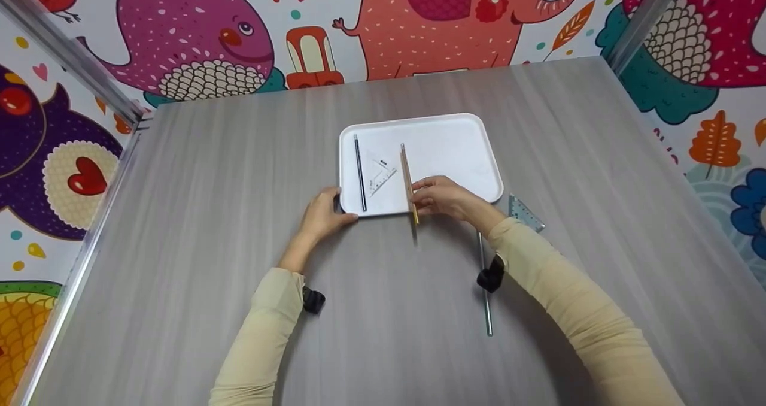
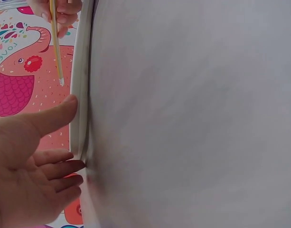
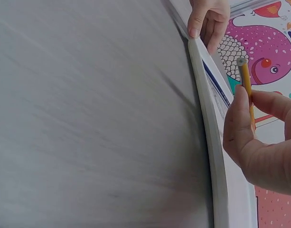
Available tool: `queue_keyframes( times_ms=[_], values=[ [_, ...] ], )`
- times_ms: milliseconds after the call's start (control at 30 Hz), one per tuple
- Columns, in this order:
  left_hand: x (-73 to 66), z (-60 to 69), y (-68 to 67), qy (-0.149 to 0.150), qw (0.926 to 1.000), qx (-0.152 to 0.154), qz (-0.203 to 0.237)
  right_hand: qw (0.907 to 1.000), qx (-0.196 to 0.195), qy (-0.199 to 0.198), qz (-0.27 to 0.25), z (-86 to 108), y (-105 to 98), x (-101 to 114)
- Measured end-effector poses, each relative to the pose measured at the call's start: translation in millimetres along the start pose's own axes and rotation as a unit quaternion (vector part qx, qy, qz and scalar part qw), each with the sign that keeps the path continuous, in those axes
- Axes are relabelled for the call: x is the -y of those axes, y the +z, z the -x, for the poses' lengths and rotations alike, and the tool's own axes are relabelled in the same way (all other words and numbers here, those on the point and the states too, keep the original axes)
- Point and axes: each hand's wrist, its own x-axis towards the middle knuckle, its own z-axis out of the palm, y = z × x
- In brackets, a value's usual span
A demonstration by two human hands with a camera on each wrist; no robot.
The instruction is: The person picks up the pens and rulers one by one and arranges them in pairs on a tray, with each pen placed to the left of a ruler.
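Observation:
A white tray (image 1: 443, 148) lies on the table. Inside it, a dark striped pencil (image 1: 360, 172) lies near the left side, beside a small clear set square (image 1: 382, 176). My left hand (image 1: 323, 214) holds the tray's near left corner, thumb on the near side and fingers along the left side. My right hand (image 1: 440, 197) pinches a yellow pencil (image 3: 246, 78) between thumb and fingers. In the head view, that pencil is above the tray, its near end past the near rim; a shadow falls on the table below.
Right of the tray lies a clear bluish set square (image 1: 526, 213). A long thin dark stick (image 1: 488, 316), possibly a pencil, lies on the table (image 1: 239, 172) partly hidden under my right wrist. A wall (image 1: 323, 29) with printed animals borders the table's far edge.

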Motion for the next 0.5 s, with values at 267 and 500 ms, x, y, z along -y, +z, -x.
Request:
queue_keyframes(
  times_ms=[267,500],
  values=[
    [0.0,0.3,0.2,-0.001,1.0,-0.004,-0.003,0.9999,-0.014,-0.009,-0.003,-3.8,1.2,0.8],
    [1.0,0.3,0.6,0.003,1.0,-0.005,0.003,0.9994,-0.027,-0.015,-0.014,-8.8,2.6,2.4]
  ],
)
